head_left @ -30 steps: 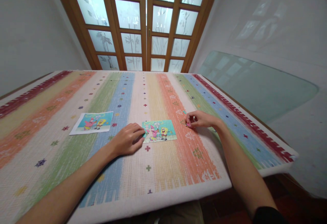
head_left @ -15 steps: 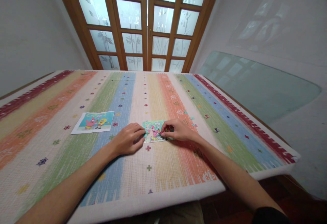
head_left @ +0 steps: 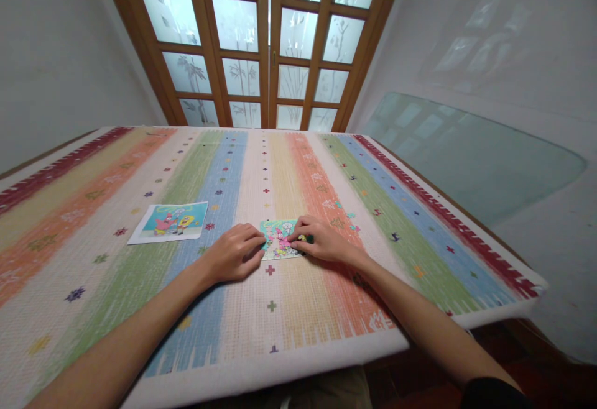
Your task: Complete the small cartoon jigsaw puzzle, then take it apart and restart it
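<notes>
A small jigsaw puzzle [head_left: 276, 248] with a colourful cartoon picture lies flat on the table, between my two hands. My left hand [head_left: 237, 251] rests at its left edge, fingers curled together and their tips gripping that edge. Over the right part, my right hand [head_left: 319, 238] has thumb and fingers pinched, the tips down on the picture. A puzzle piece seems to be in that pinch, mostly hidden by the fingers. The puzzle's right side is partly covered by this hand. Small teal and pink loose pieces [head_left: 351, 215] lie beyond it to the right.
A printed card [head_left: 175, 221] with a similar cartoon scene lies to the left. A striped, patterned cloth [head_left: 298, 309] covers the table. Wooden doors with frosted panes [head_left: 270, 55] stand beyond the far edge; a glass-like panel [head_left: 466, 148] leans by the right wall.
My right hand has shifted slightly left, and its fingertips have come down flatter onto the puzzle. The left hand stays at the puzzle's left edge.
</notes>
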The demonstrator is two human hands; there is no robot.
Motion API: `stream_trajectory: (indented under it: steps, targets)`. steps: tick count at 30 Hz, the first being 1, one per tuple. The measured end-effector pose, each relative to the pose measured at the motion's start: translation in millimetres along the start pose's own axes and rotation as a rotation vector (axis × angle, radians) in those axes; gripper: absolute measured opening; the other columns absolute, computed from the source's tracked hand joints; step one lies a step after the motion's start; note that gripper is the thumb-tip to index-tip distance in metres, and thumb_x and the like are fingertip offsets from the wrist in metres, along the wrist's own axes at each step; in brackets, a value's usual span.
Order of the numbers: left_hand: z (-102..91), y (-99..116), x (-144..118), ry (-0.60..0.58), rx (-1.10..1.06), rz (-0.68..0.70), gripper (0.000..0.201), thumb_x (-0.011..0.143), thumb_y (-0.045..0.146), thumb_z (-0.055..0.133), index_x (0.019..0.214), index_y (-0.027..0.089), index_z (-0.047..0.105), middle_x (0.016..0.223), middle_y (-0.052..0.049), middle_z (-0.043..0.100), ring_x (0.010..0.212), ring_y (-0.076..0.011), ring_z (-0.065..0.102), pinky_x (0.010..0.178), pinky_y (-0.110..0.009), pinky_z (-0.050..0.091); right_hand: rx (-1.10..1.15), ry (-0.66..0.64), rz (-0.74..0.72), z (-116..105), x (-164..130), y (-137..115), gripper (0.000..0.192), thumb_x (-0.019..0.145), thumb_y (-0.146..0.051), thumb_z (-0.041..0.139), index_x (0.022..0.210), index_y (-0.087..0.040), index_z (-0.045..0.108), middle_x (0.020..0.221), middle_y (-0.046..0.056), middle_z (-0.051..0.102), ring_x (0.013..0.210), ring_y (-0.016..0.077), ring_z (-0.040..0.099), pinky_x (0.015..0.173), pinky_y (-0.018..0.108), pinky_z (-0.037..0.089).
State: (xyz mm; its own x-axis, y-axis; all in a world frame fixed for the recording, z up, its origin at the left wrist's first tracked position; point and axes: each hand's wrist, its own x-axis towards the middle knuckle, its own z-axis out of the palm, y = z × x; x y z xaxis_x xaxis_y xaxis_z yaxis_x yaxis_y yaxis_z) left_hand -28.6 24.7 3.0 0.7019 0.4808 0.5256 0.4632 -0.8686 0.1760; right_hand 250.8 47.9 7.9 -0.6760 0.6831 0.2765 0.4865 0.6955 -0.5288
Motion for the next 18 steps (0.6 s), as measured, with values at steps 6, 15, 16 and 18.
stream_trajectory:
  steps: [6, 15, 16, 18]
  targets:
    - [-0.1, 0.7, 0.6, 0.0, 0.003, -0.007, 0.02, 0.096, 0.021, 0.053, 0.105, 0.015, 0.07, 0.095, -0.011, 0.072, 0.087, -0.0239, 0.065, 0.079, -0.04, 0.055, 0.002, 0.026, -0.006, 7.1, 0.1, -2.9, 0.011, 0.094, -0.025, 0.072, 0.099, -0.018, 0.079, 0.094, 0.007, 0.065, 0.091, 0.0202, 0.062, 0.085, 0.034, 0.049]
    - [1.4, -0.3, 0.4, -0.003, 0.004, 0.002, 0.019, 0.096, 0.02, 0.054, 0.103, 0.014, 0.07, 0.094, -0.011, 0.072, 0.086, -0.024, 0.064, 0.079, -0.04, 0.054, -0.032, 0.129, -0.121, 12.1, 1.4, -8.1, 0.013, 0.096, -0.025, 0.067, 0.096, -0.018, 0.078, 0.096, 0.01, 0.069, 0.092, 0.0221, 0.063, 0.084, 0.037, 0.051]
    - [1.0, 0.0, 0.4, -0.001, 0.003, 0.0, 0.019, 0.096, 0.02, 0.054, 0.103, 0.014, 0.07, 0.094, -0.011, 0.072, 0.086, -0.0239, 0.064, 0.079, -0.04, 0.054, -0.028, 0.126, -0.158, 10.3, 1.3, -9.2, 0.014, 0.096, -0.024, 0.066, 0.097, -0.018, 0.078, 0.097, 0.01, 0.071, 0.093, 0.0224, 0.063, 0.085, 0.038, 0.051]
    - [0.3, 0.4, 0.2, -0.003, 0.004, -0.004, 0.019, 0.096, 0.02, 0.054, 0.103, 0.015, 0.07, 0.094, -0.011, 0.072, 0.086, -0.0239, 0.064, 0.079, -0.04, 0.054, -0.029, 0.088, -0.229, 6.4, 0.5, -12.1, 0.015, 0.096, -0.022, 0.063, 0.099, -0.018, 0.078, 0.099, 0.01, 0.073, 0.093, 0.0227, 0.063, 0.088, 0.04, 0.051]
